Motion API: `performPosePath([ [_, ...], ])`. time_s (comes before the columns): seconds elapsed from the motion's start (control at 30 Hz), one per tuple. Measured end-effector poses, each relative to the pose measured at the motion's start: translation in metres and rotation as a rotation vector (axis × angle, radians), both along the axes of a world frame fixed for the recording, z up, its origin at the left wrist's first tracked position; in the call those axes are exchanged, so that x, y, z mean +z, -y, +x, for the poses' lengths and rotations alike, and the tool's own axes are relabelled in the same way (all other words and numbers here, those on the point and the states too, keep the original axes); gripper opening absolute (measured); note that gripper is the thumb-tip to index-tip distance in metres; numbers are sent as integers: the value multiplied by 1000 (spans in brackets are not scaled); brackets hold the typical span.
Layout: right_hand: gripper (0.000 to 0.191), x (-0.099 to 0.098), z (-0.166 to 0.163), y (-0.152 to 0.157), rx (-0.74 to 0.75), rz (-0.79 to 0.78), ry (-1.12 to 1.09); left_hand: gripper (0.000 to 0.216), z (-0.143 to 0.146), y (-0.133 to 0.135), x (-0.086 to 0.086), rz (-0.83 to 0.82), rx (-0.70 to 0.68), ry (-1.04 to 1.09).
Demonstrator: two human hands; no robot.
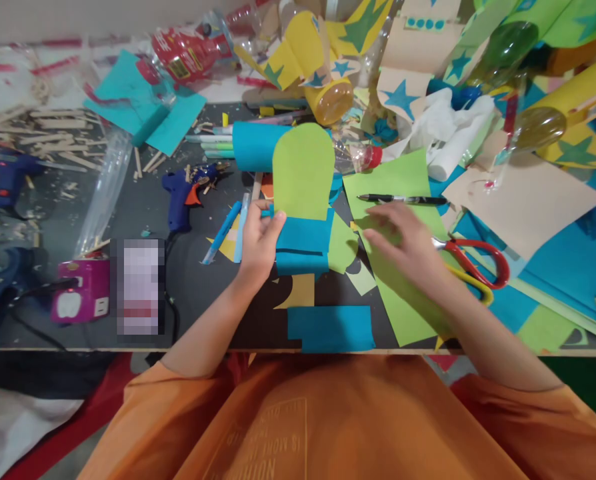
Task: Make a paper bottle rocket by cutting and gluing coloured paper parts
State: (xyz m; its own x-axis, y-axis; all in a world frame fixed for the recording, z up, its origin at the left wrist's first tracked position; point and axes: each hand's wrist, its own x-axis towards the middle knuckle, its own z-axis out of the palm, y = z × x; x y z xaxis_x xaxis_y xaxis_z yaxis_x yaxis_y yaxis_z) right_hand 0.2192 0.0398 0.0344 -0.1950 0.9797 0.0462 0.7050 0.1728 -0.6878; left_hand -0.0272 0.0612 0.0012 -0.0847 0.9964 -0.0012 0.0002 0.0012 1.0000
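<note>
Right now, the left hand (262, 243) pinches the side of a flat, round-topped lime-green paper piece (304, 173) with a blue paper band (305, 233) across its base, thumb in front. The piece's long axis points away from the person, rounded end farthest. To its right, the right hand (403, 240), fingers loosely curled and grasping nothing I can see, is over a light-green paper sheet (408, 313). A slim black pen (403, 199) lies crosswise just beyond its fingers; I can't tell whether they touch.

Around them on the dark counter (198, 287), from the left, sit a dark-blue glue gun with an orange trigger (179, 200), a slender blue marker (223, 230), and a blue paper cylinder (253, 147) partly behind the held piece. Red-and-yellow-handled scissors (504, 267) crowd the right wrist, beside overlapping paper.
</note>
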Motion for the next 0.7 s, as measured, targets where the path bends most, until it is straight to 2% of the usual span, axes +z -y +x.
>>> performPosePath([
  [0.1,41,-10,-34,1,64,-261,-338,51,7,7,1,-18,-109,-60],
  [0.17,37,-18,-44,1,36,-323,-471,51,9,9,3,-3,-133,-97],
  [0.23,31,-23,-44,0,4,-322,-575,52,6,8,3,29,-87,-127],
  [0.33,24,-24,-34,-2,-79,-276,-727,53,-10,-4,1,69,78,-156],
  [0.37,23,-24,-31,-3,-115,-259,-765,52,-17,-9,0,88,140,-186],
  [0.43,21,-23,-27,-5,-161,-240,-811,52,-30,-18,-1,123,172,-305],
  [0.5,22,-22,-26,-6,-162,-249,-838,47,-37,-23,-2,223,210,-405],
  [0.6,23,-23,-27,-6,-140,-268,-845,40,-34,-19,-1,425,292,-437],
  [0.67,23,-23,-27,-5,-114,-281,-838,36,-23,-11,2,485,240,-409],
  [0.7,23,-23,-27,-5,-96,-286,-840,34,-17,-6,4,453,152,-382],
])
